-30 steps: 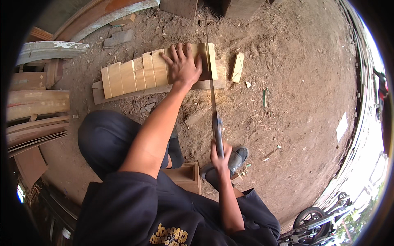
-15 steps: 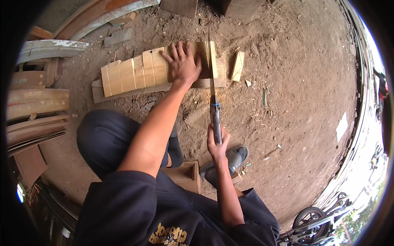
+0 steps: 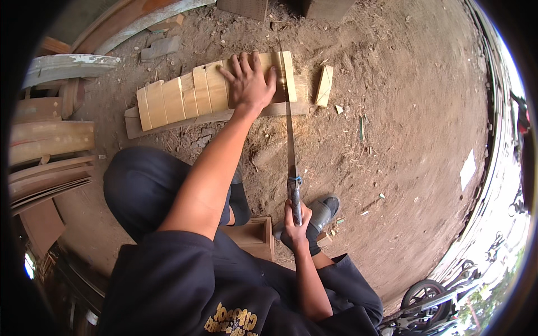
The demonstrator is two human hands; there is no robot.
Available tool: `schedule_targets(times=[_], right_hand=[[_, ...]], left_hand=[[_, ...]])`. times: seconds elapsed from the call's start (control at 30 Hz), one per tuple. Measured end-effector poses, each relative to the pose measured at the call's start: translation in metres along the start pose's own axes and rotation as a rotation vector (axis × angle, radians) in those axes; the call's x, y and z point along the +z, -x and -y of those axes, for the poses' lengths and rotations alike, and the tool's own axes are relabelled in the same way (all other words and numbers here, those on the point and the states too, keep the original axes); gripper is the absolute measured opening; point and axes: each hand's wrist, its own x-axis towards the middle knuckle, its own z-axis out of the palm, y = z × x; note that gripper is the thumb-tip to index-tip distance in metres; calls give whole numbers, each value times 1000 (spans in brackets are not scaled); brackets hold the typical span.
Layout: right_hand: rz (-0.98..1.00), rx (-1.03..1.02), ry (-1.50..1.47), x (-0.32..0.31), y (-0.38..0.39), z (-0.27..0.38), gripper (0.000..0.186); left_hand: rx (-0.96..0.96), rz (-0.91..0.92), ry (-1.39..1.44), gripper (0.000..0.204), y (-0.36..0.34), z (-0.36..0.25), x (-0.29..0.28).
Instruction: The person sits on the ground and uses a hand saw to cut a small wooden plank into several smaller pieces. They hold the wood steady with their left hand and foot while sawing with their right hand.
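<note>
A pale wooden board (image 3: pixel 174 101), marked across with several lines, lies on a longer plank (image 3: pixel 218 117) on the ground. My left hand (image 3: pixel 250 84) presses flat on the board toward its right end, fingers spread. In my right hand (image 3: pixel 297 224) is the handle of a handsaw (image 3: pixel 291 145), my fingers wrapped round it. The saw's thin blade runs away from me and sits in a cut near the board's right end, with a narrow strip to the right of it. A small pale wood offcut (image 3: pixel 324 85) lies on the dirt just right of the plank.
Stacked curved wooden pieces (image 3: pixel 53 140) stand at the left. Dark wooden blocks (image 3: pixel 244 8) are at the far edge. A wooden box (image 3: pixel 252 238) sits by my feet, next to my shoe (image 3: pixel 325 213). A wheel (image 3: pixel 423 297) shows at the lower right.
My right hand has drawn the saw back toward me, so more blade shows on the near side of the board. My left hand stays on the board.
</note>
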Motion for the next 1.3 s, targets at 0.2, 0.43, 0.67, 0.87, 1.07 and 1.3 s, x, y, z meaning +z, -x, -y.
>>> schedule_targets(times=[0.2, 0.43, 0.67, 0.87, 1.07, 1.3], right_hand=[[-25, -144, 15, -16, 13, -5, 7], [-23, -117, -34, 20, -79, 37, 7], [-10, -139, 44, -7, -22, 25, 9], [-32, -116, -49, 23, -89, 43, 7], [40, -75, 56, -13, -10, 15, 5], [-30, -116, -48, 24, -86, 60, 14]], left_hand=[[-1, 2, 33, 71, -6, -1, -1], [26, 30, -78, 65, 0, 0, -7], [-5, 38, -14, 68, -3, -3, -9], [33, 54, -94, 68, -1, -3, -9], [-14, 74, 3, 68, -5, -4, -18], [24, 70, -115, 70, -2, -4, -7]])
